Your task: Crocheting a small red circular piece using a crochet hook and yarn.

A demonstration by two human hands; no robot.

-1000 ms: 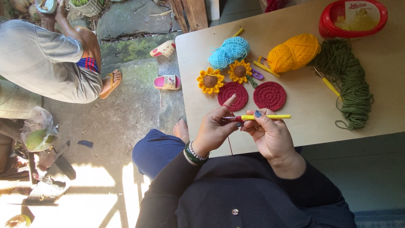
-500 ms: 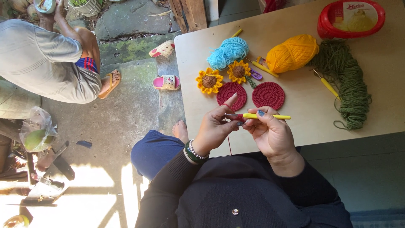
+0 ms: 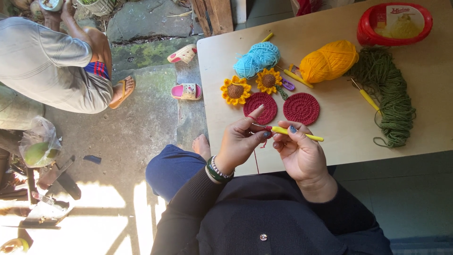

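Fingers (image 3: 260, 135) of the left hand (image 3: 240, 144) pinch red yarn (image 3: 257, 158) at the tip of the yellow crochet hook (image 3: 295, 133), gripped in the right hand (image 3: 302, 153) above the surface (image 3: 339, 123) edge; judged stitch-forming, needing steady yarn tension.

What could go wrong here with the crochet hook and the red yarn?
The red yarn hangs off the table edge by the left hand, so it may snag. The hook in the right hand sits near the fingertips and might slip. The green yarn lies loose and could tangle.
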